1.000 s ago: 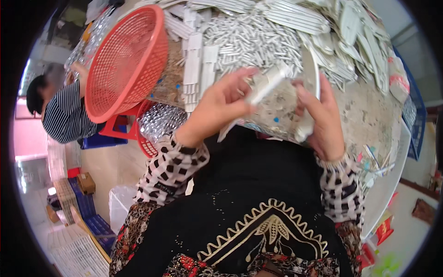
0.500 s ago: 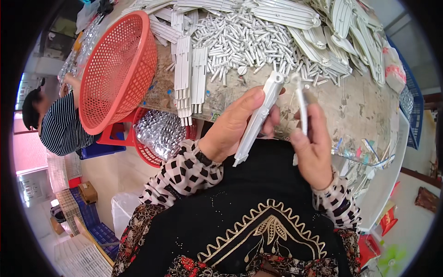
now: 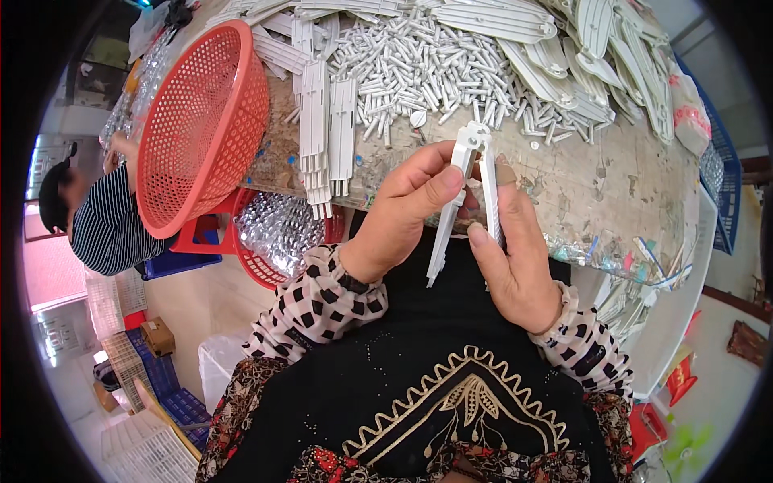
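My left hand (image 3: 398, 211) grips a long white plastic strip (image 3: 441, 237), its fingers wrapped round the upper half. The strip slants, with the rounded, holed end up and the narrow tip toward my lap. A second slim white plastic piece (image 3: 489, 193) is pinched between thumb and fingers of my right hand (image 3: 519, 266). The tops of the two pieces meet in a narrow upside-down V; whether they are joined there I cannot tell. One finger of the right hand wears a tan covering.
Beyond my hands, a heap of small silvery-white pins (image 3: 427, 68) lies on the worn table (image 3: 612, 193). Stacked white strips (image 3: 315, 121) stand left of it, curved white panels (image 3: 596, 40) right. A red basket (image 3: 256, 113) tilts at the left. Further left, a person in a striped top (image 3: 117, 217).
My right hand has moved left, bringing its piece against the top of the strip in my left hand. The left hand's strip has turned somewhat.
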Demonstrator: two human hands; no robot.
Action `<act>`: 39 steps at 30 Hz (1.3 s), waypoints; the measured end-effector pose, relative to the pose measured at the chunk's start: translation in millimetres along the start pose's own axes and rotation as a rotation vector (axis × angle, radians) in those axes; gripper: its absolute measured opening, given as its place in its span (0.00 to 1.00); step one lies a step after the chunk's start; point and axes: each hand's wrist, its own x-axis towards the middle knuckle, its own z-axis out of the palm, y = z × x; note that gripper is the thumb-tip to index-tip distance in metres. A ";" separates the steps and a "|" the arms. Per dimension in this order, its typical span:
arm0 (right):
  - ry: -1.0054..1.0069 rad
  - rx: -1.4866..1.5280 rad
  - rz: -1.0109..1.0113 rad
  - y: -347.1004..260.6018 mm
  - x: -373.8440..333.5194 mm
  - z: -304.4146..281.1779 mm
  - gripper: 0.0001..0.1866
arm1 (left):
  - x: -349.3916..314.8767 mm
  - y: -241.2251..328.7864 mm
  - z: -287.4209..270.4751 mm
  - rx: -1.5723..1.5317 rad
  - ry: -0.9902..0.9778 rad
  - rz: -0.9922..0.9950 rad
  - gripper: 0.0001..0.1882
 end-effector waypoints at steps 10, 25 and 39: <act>0.014 -0.049 0.038 -13.0 -1.3 -12.7 0.32 | 2.7 1.0 -1.1 -0.239 -0.050 -0.121 0.26; -0.118 -0.152 0.087 -12.4 -1.8 -19.8 0.30 | -0.1 1.8 -1.6 -0.050 -0.112 -0.084 0.28; -0.001 -0.163 -0.003 -5.2 18.5 -8.1 0.29 | 8.1 3.5 -5.0 0.359 0.058 -0.083 0.15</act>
